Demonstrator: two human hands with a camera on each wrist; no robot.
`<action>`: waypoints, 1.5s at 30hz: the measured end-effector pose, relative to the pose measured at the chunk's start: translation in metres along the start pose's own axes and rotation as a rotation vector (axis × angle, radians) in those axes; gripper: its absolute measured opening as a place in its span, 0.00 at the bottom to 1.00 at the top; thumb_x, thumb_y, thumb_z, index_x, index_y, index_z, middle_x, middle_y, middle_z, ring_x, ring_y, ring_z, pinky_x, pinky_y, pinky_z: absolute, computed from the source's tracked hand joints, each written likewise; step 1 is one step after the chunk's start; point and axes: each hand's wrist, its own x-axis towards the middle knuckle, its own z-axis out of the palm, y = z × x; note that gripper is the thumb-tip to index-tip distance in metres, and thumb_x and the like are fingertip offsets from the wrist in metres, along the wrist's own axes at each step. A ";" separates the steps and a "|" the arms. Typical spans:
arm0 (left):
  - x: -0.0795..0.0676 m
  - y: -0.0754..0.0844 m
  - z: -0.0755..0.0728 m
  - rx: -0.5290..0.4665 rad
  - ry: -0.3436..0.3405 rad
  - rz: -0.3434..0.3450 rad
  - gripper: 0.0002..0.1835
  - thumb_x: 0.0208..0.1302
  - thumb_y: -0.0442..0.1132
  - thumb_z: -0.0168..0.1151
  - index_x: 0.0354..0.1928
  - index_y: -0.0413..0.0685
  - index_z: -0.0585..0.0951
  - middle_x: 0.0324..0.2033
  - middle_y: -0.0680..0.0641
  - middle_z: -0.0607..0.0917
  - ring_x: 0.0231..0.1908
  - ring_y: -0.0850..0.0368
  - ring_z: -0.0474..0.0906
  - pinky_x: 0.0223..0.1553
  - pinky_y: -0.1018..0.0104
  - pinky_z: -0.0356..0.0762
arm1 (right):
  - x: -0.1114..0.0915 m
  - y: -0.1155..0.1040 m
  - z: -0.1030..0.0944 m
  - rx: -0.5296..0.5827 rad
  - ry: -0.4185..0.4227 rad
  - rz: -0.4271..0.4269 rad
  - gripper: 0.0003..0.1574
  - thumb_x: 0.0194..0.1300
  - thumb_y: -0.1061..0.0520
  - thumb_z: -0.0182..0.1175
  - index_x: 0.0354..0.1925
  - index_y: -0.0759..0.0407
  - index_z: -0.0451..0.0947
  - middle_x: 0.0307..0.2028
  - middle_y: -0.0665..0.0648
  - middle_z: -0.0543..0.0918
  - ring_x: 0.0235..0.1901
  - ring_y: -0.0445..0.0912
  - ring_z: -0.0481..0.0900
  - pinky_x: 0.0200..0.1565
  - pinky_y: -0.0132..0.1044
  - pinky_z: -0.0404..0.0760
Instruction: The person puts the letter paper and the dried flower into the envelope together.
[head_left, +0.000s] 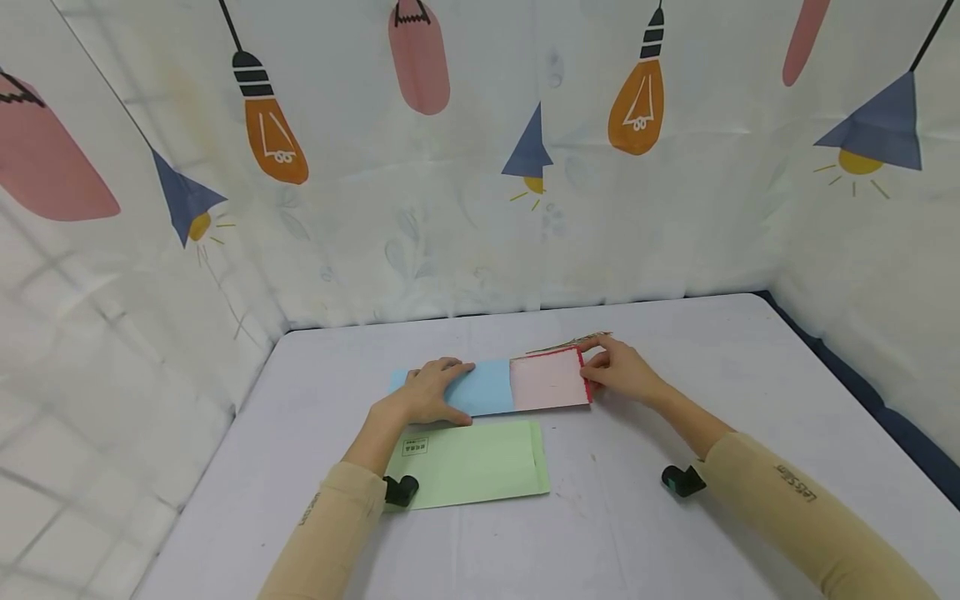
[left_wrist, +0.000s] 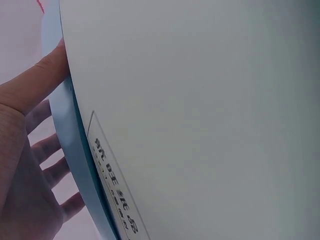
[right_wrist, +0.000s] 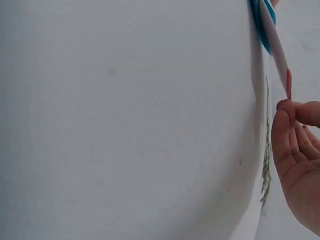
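A long blue envelope (head_left: 491,387) lies across the table, its right end meeting a pale pink card (head_left: 551,382) with red edging. In the right wrist view, the envelope's blue mouth (right_wrist: 260,27) bulges around the card. My left hand (head_left: 427,392) holds the envelope across its width, thumb at the near edge and fingers toward the far edge; some fingertips are hidden in the left wrist view. At the card's right end, my right hand (head_left: 618,371) pinches the red-edged corner between thumb and fingers. How far the card reaches inside the envelope is hidden.
A light green envelope (head_left: 472,467) with a small printed box lies nearer me, just below the blue one. Behind the card is a thin dried sprig (head_left: 566,343). Patterned white cloth (head_left: 465,233) hangs behind the white table (head_left: 600,533).
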 end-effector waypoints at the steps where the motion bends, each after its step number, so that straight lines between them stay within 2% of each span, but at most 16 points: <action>1: 0.000 0.000 0.000 0.000 0.001 0.000 0.54 0.55 0.60 0.78 0.80 0.57 0.62 0.75 0.43 0.63 0.74 0.41 0.56 0.68 0.35 0.53 | 0.001 -0.002 0.001 0.011 -0.010 -0.002 0.26 0.70 0.63 0.65 0.63 0.65 0.71 0.38 0.58 0.87 0.30 0.50 0.85 0.35 0.40 0.85; 6: 0.001 -0.001 0.001 0.002 -0.002 -0.004 0.54 0.55 0.61 0.78 0.80 0.57 0.62 0.75 0.43 0.62 0.74 0.41 0.56 0.68 0.34 0.53 | 0.003 -0.008 0.007 0.041 -0.047 0.009 0.27 0.70 0.64 0.65 0.64 0.66 0.71 0.41 0.60 0.86 0.32 0.51 0.87 0.38 0.43 0.86; 15: 0.000 -0.001 0.001 0.005 0.001 0.000 0.54 0.55 0.61 0.78 0.80 0.57 0.62 0.75 0.43 0.62 0.74 0.40 0.56 0.67 0.33 0.53 | 0.007 -0.010 0.015 0.052 -0.081 0.013 0.27 0.69 0.65 0.65 0.63 0.69 0.71 0.41 0.62 0.84 0.33 0.51 0.87 0.38 0.42 0.86; 27: 0.001 -0.003 0.003 0.007 -0.006 -0.001 0.53 0.56 0.61 0.77 0.80 0.57 0.62 0.76 0.43 0.61 0.75 0.40 0.54 0.67 0.32 0.52 | 0.011 -0.013 0.026 0.037 -0.080 0.051 0.27 0.68 0.65 0.67 0.62 0.68 0.71 0.40 0.60 0.83 0.31 0.49 0.87 0.37 0.40 0.85; 45: -0.002 -0.002 0.002 -0.002 -0.002 -0.006 0.53 0.56 0.61 0.76 0.80 0.57 0.62 0.77 0.43 0.60 0.75 0.40 0.54 0.68 0.33 0.51 | 0.015 -0.020 0.042 0.002 -0.058 0.053 0.25 0.66 0.65 0.68 0.59 0.68 0.74 0.37 0.58 0.84 0.30 0.47 0.87 0.37 0.39 0.86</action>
